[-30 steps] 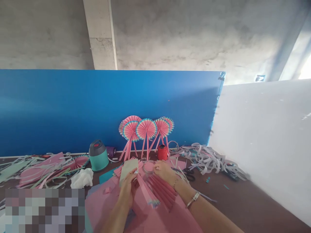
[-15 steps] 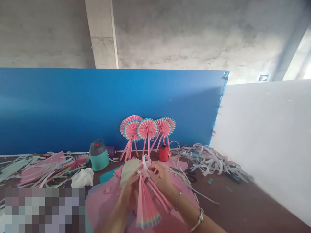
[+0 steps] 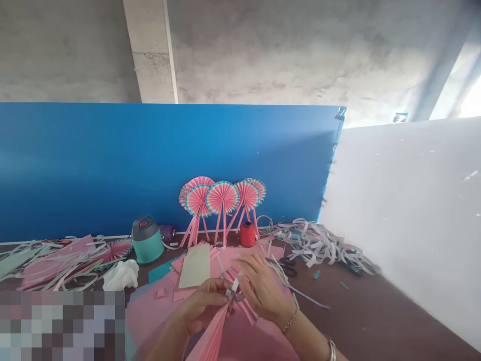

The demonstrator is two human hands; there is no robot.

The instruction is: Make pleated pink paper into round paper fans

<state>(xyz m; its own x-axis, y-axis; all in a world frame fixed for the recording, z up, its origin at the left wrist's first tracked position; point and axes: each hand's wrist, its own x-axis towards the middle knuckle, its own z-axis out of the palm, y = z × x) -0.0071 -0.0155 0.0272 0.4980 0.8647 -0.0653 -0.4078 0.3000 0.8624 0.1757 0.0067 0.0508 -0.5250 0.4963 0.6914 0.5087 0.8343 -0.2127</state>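
Observation:
My left hand (image 3: 203,308) pinches the top of a folded pink pleated paper fan (image 3: 210,338) that slants down toward me. Close beside it, my right hand (image 3: 263,291) has its fingers curled around a small white strip of tape (image 3: 234,286) at the fan's pinched end. Both hands hover over pink paper sheets (image 3: 158,316) spread on the brown table. A pale green card (image 3: 195,265) lies just beyond my left hand.
Finished pink and teal paper fans (image 3: 221,198) lean against the blue board (image 3: 112,165). A teal jug (image 3: 146,240), a red thread spool (image 3: 247,234), scissors (image 3: 287,265), a white crumpled cloth (image 3: 120,276) and heaps of paper strips (image 3: 319,243) surround the work. A white wall (image 3: 413,225) stands on the right.
Both hands have drawn nearer to me. The pleated fan has closed from a spread shape into a tight bundle, pinched at its top, and the green card now lies on the table.

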